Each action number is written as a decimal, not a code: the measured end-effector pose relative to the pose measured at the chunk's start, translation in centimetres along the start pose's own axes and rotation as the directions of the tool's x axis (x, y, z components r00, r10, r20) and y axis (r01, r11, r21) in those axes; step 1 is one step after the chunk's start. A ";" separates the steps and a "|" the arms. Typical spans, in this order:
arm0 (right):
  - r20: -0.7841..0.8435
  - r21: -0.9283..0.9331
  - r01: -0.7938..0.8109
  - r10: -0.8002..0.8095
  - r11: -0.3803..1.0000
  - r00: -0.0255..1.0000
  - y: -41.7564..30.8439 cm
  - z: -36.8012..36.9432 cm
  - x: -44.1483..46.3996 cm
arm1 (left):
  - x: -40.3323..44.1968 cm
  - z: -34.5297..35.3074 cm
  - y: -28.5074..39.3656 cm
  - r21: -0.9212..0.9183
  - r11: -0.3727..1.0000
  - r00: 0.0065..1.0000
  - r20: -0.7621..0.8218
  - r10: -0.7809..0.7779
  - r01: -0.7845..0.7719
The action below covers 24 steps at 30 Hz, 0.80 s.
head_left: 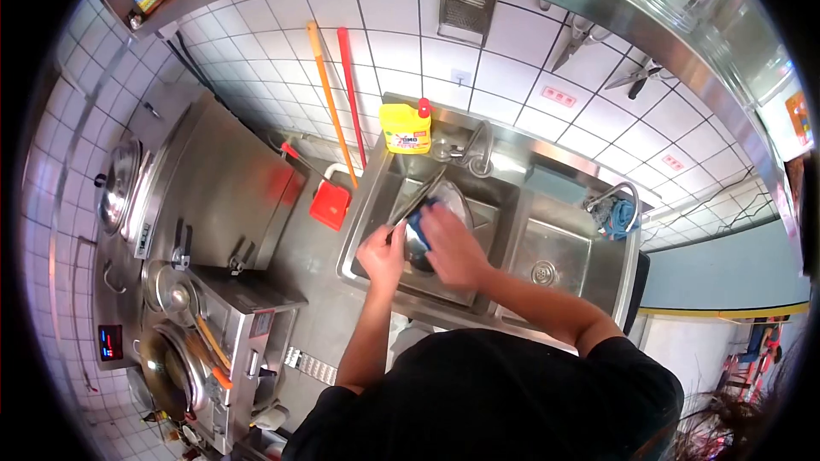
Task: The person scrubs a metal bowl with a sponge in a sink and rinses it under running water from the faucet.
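Over the left sink basin (363, 235), my left hand (382, 253) is closed on the near end of a flat metal piece (424, 191), seen nearly edge-on and tilted, so its exact kind is unclear. My right hand (454, 248) presses a dark blue cloth or scrubber (421, 220) near that piece; the fingers partly cover it. Behind my right hand, a shiny rounded metal vessel or lid (457, 196) shows in the basin. My hands hide much of what lies beneath them.
A faucet (487, 149) and yellow detergent jug (405, 129) stand at the sink's back. The right basin (547, 243) has a drain; blue cloths (617, 218) hang beside it. Left are a red dustpan (330, 205), long handles (333, 107) and a steel counter with a wok (166, 371).
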State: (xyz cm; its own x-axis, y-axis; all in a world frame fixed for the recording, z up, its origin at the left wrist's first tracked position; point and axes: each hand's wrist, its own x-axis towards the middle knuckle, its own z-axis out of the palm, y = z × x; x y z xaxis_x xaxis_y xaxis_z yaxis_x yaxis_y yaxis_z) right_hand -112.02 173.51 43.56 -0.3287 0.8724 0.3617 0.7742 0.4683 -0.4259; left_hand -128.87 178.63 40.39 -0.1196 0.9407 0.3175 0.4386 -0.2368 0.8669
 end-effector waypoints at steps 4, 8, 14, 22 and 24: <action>-0.107 0.014 0.011 -0.010 1.000 0.994 0.3 -1.7 1.1 | -0.1 0.0 0.3 -0.001 1.000 1.000 0.010 -0.030 0.030; -0.194 0.555 -0.387 0.568 0.736 0.800 6.5 0.6 2.2 | -0.3 -0.6 1.3 -0.158 0.981 0.994 0.008 -0.110 0.110; 0.520 0.848 -0.440 0.626 -0.296 0.581 14.9 4.9 0.7 | 0.3 -2.3 3.1 -0.159 0.983 0.994 -0.068 0.086 -0.096; 0.676 0.238 -0.390 -0.137 -0.890 0.724 16.8 10.8 -5.6 | 1.3 -1.8 1.0 -0.299 0.826 0.878 -0.138 0.459 -0.478; 0.673 0.199 -0.398 -0.170 -0.896 0.720 16.3 11.9 -6.4 | 1.8 -0.4 0.5 -0.376 0.800 0.884 -0.208 0.418 -0.467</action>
State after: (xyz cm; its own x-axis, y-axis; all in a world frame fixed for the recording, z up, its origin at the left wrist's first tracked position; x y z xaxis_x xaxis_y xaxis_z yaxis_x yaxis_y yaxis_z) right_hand -103.69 177.22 24.44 -0.7324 0.6424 -0.2256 -0.6701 -0.7387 0.0723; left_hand -129.26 180.14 41.55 -0.1071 0.6824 0.7231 0.0716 -0.7201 0.6902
